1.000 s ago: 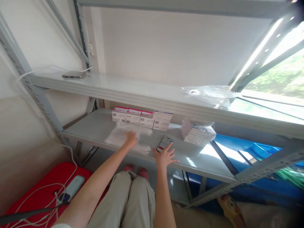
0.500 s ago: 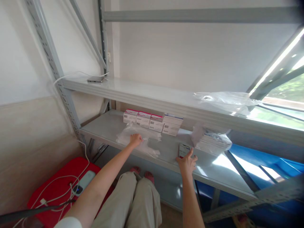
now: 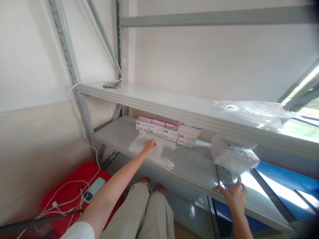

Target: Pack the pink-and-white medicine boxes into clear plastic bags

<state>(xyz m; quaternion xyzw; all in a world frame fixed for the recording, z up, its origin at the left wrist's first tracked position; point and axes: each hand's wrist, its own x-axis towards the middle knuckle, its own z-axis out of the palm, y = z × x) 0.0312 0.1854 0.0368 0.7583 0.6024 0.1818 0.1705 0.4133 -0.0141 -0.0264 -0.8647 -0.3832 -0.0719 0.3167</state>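
Observation:
My left hand [image 3: 150, 146] is closed in a fist over a clear plastic bag [image 3: 161, 159] that lies spread on the lower shelf. Farther right, my right hand [image 3: 234, 196] grips a dark-screened phone [image 3: 225, 176] between thumb and fingers at its near end. The phone lies flat, or nearly so, close to the front of the shelf. Just behind it stands a stack of white boxes [image 3: 235, 157] wrapped in clear plastic. Behind the flat bag, small white boxes with pink tops [image 3: 157, 127] stand in a row, with more white boxes [image 3: 188, 135] at its right end.
The upper shelf [image 3: 159, 99] overhangs the lower shelf [image 3: 117, 131]. On it lie another phone [image 3: 111, 85] with a white cable and a loose plastic bag [image 3: 251, 111]. A red stool-like surface [image 3: 67, 186] at lower left carries a power bank [image 3: 94, 190] and cables.
My right hand has moved to the right along the shelf, and the phone has shifted with it, nearer the wrapped stack. My left hand stays closed at the plastic bag. The view has turned slightly left.

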